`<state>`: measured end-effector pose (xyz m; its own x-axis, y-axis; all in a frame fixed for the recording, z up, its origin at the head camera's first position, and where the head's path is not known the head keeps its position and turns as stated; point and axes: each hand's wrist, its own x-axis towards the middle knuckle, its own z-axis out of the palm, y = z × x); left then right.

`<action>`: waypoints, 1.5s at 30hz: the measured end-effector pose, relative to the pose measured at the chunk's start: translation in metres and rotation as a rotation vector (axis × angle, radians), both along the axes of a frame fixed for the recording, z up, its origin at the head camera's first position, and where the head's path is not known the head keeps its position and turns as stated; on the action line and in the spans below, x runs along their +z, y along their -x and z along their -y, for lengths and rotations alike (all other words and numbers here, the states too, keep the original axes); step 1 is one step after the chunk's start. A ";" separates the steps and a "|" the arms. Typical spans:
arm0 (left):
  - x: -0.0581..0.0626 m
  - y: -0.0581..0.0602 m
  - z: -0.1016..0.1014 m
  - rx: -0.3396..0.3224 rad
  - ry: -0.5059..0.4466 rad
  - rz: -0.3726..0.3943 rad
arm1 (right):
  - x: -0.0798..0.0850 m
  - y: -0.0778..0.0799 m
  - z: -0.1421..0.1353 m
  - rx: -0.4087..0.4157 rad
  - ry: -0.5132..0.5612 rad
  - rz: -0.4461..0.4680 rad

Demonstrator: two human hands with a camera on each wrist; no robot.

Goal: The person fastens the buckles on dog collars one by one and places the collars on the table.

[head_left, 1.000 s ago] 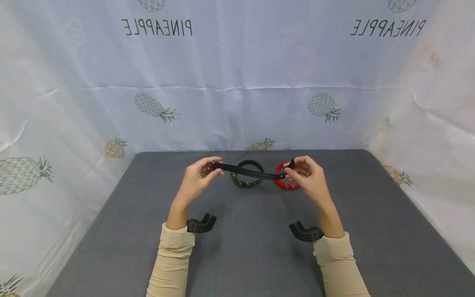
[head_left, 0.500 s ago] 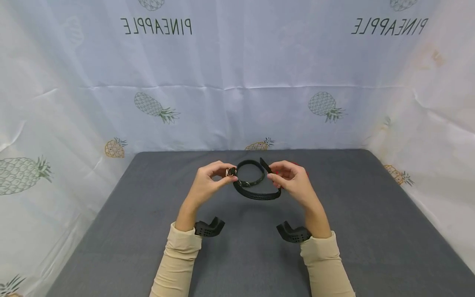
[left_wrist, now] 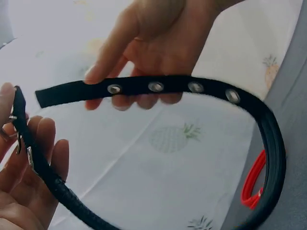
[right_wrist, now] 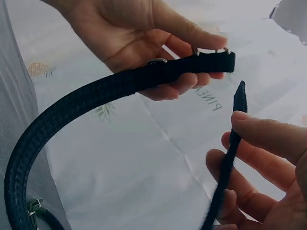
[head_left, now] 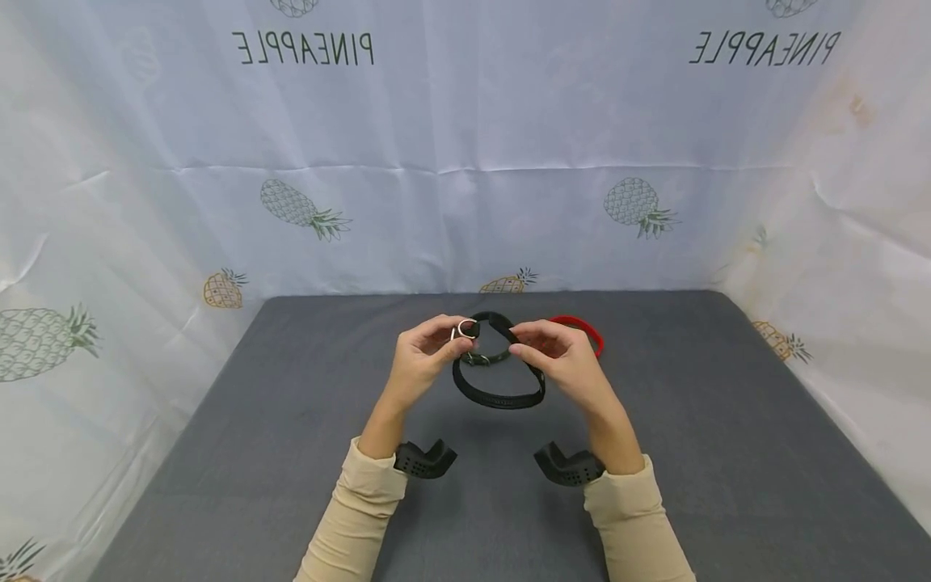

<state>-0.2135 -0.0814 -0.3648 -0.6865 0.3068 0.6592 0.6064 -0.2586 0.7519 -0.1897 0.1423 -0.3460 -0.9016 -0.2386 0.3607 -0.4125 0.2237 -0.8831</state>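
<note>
A black collar [head_left: 499, 399] with metal eyelets hangs bent into a loop between my hands above the grey table [head_left: 727, 453]. My left hand [head_left: 454, 339] pinches its buckle end [right_wrist: 211, 60], where a metal ring shows. The pointed tip end [right_wrist: 238, 103] is pinched in my right hand [head_left: 524, 347], a short gap away from the buckle. In the left wrist view the eyelet strap [left_wrist: 172, 86] runs under my right hand's fingers [left_wrist: 120, 52].
A red collar [head_left: 584, 328] lies on the table behind my right hand. A second dark collar [head_left: 491, 317] lies behind the held loop, partly hidden. A pineapple-print cloth [head_left: 465, 162] closes off the back and both sides.
My hands have come together toward the middle. The black collar, stretched straight a second ago, now curves into a loop with its tip near the buckle.
</note>
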 end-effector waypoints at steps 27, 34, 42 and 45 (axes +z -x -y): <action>0.004 -0.004 0.004 0.170 0.388 -0.016 | 0.004 -0.004 -0.012 0.011 -0.100 -0.174; 0.003 -0.004 0.000 0.183 0.449 -0.022 | 0.004 -0.004 -0.010 0.051 -0.156 -0.157; 0.002 -0.005 -0.004 0.191 0.481 -0.009 | 0.002 -0.004 -0.006 0.064 -0.169 -0.120; 0.001 -0.006 -0.005 0.196 0.497 -0.013 | 0.002 -0.005 -0.005 0.081 -0.170 -0.104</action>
<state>-0.2076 -0.0766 -0.3634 -0.7549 0.4512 0.4760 0.6179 0.2457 0.7469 -0.1848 0.1474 -0.3437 -0.8373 -0.3738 0.3989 -0.5217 0.3282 -0.7875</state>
